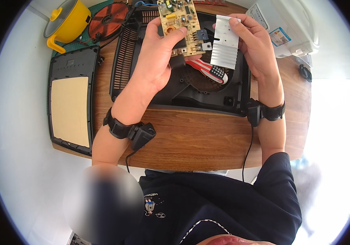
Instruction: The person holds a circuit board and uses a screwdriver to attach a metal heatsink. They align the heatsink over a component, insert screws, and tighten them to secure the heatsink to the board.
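Note:
My left hand (158, 51) is closed on a tan circuit board (191, 36), thumb across its face, with coils, capacitors and other small parts showing. In my right hand (254, 45) is a silver finned heat sink (225, 47), gripped along its right side. The two pieces are held side by side, with two dark components on the board's right edge close to the heat sink. Below them lies an open black plastic housing (171, 100) with vent slots and a round fan grille. A red and white hand tool (199, 67) rests in it, partly hidden by the board and heat sink.
On the left lies a black cover panel (71, 61) with a cream-coloured sheet (69, 110). Behind it are a yellow pot (73, 20) and a reddish-brown coil disc (107, 20) on a green mat. A white translucent container (283, 24) stands back right. Cables hang from both wrist straps.

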Motion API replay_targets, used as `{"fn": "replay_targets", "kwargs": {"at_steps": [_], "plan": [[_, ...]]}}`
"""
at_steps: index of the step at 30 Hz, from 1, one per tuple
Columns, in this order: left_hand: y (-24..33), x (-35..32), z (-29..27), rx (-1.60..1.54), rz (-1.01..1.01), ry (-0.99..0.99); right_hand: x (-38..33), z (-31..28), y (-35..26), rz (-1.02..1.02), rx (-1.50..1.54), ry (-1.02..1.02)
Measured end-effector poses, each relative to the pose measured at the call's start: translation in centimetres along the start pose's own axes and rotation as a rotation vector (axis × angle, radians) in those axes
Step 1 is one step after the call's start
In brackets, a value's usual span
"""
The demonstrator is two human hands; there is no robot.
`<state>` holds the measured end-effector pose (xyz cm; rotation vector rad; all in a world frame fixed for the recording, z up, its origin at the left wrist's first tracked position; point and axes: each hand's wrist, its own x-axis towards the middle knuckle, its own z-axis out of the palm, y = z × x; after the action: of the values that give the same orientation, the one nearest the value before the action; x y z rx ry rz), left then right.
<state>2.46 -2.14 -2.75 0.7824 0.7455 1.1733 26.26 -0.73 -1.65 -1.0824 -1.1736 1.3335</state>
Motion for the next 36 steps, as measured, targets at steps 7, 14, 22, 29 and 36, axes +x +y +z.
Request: {"fn": "replay_targets", "kwargs": {"at_steps": [7, 14, 22, 29, 36], "plan": [[0.2, 0.1, 0.0, -0.069, -0.029, -0.004, -0.2, -0.1, -0.2, 0.114, 0.185, -0.126], [0.3, 0.1, -0.1, -0.074, -0.039, 0.003, -0.6, 0.5, -0.6, 0.161, 0.181, -0.246], [-0.3, 0.1, 0.0, -0.053, -0.028, 0.002, -1.0, 2.0, 0.6, 0.155, 0.033, -0.128], [-0.3, 0.1, 0.0, 0.003, 0.004, 0.030, -1.5, 4.1, -0.2, 0.131, 0.223, -0.031], [-0.2, 0.0, 0.0, 0.006, 0.015, 0.008, -1.5, 3.3, 0.6, 0.070, 0.096, -0.068]]}}
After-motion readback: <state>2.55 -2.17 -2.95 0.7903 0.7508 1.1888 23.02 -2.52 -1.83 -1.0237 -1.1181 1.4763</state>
